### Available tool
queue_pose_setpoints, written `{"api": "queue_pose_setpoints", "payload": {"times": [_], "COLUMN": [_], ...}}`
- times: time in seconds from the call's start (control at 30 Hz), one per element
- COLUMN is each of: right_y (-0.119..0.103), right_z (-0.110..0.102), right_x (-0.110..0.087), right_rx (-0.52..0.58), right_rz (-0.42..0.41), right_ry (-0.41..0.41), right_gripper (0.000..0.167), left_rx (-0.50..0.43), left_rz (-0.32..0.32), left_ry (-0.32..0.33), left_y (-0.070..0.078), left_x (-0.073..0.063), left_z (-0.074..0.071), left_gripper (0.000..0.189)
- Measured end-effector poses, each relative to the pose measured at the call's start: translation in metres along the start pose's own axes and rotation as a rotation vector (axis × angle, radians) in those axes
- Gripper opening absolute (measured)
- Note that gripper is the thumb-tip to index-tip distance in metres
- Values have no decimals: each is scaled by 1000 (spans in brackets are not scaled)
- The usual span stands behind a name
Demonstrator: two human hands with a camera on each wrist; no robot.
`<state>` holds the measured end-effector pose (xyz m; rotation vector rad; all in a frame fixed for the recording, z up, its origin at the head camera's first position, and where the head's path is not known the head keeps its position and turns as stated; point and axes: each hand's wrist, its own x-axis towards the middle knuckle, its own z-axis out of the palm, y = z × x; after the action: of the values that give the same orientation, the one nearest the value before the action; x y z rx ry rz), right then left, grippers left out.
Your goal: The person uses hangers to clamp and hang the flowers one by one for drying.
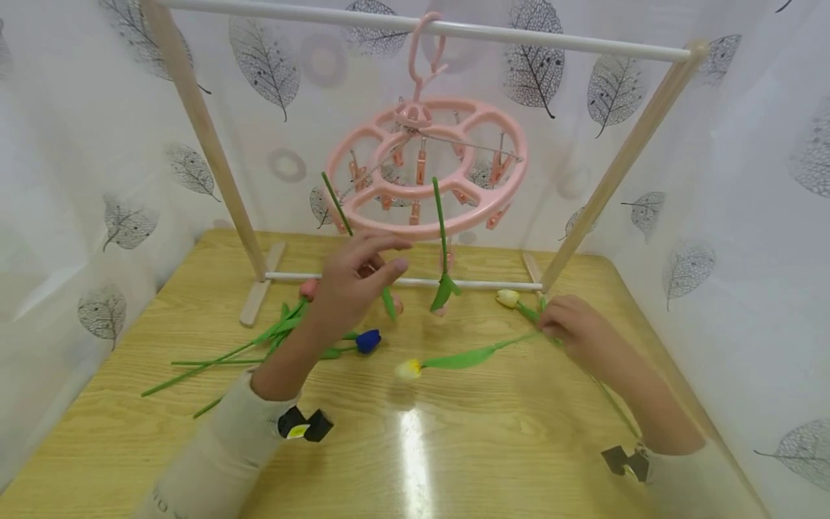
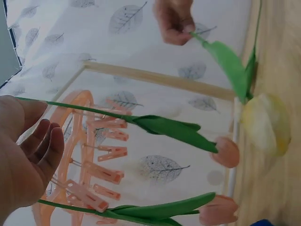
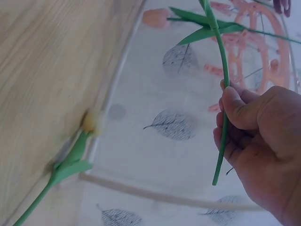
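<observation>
In the head view, my right hand (image 1: pixel 580 339) grips the stem of a pale yellow tulip (image 1: pixel 410 369), whose head points left over the table. The right wrist view shows thumb and fingers around that green stem (image 3: pixel 224 127). My left hand (image 1: pixel 346 285) is raised in front of the pink clip hanger (image 1: pixel 424 229), thumb and fingers apart, nothing visibly held. Two pink tulips (image 2: pixel 227 152) hang head-down at the hanger; the left wrist view shows one stem passing close by my left thumb (image 2: pixel 35 113). Pink clips (image 2: pixel 113 152) hang from the ring.
A wooden stand with a white top rail (image 1: pixel 558 42) carries the hanger. On the table's left lie several green-stemmed tulips, including a blue tulip (image 1: pixel 368 341) and a pink one (image 1: pixel 309 289). Another pale yellow tulip (image 1: pixel 508 298) lies beside the right foot. Leaf-patterned sheeting (image 1: pixel 687 270) surrounds the table.
</observation>
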<state>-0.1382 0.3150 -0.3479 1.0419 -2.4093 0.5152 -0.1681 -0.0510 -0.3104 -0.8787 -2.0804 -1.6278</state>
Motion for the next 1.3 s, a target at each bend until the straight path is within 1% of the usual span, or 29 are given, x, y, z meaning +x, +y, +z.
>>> {"api": "queue_pose_setpoints", "payload": {"times": [0.1,0.17,0.27,0.33,0.47,0.6,0.7,0.83,1.03,1.2,1.3], "right_y": [-9,-14,-22,-27,-36,-41,-44,-46,-50,-55,-59], "right_z": [3,4,7,9,13,17,19,21,22,21,19], "right_x": [9,15,25,32,45,53,58,63,70,76,80], "right_rx": [-30,-43,-45,-41,-26,-20,-24,-25,-38,-61,-67], "right_rz": [-39,-69,-109,-125,-145,-155,-167,-173,-156,-149,-133], "right_ry": [18,31,43,46,39,34,22,-6,-34,-59,-89], "right_gripper": [30,28,26,25,22,20,19,17,16,19,20], "left_rx": [-13,-24,-14,-13,-16,-34,-34,-31,-42,-57,-62], "left_rz": [-70,-137,-196,-227,-248,-260,-284,-299,-262,-248,-239], "left_ry": [-86,-150,-232,-276,-341,-382,-406,-423,-427,-436,-441], "left_y": [-2,-5,-12,-16,-22,-24,-25,-27,-30,-32,-34], "left_x": [-10,-15,-24,-29,-39,-45,-49,-53,-56,-57,-57], "left_z": [12,20,31,36,45,49,50,50,50,51,52], "left_gripper": [23,24,23,22,23,26,27,28,28,28,28]}}
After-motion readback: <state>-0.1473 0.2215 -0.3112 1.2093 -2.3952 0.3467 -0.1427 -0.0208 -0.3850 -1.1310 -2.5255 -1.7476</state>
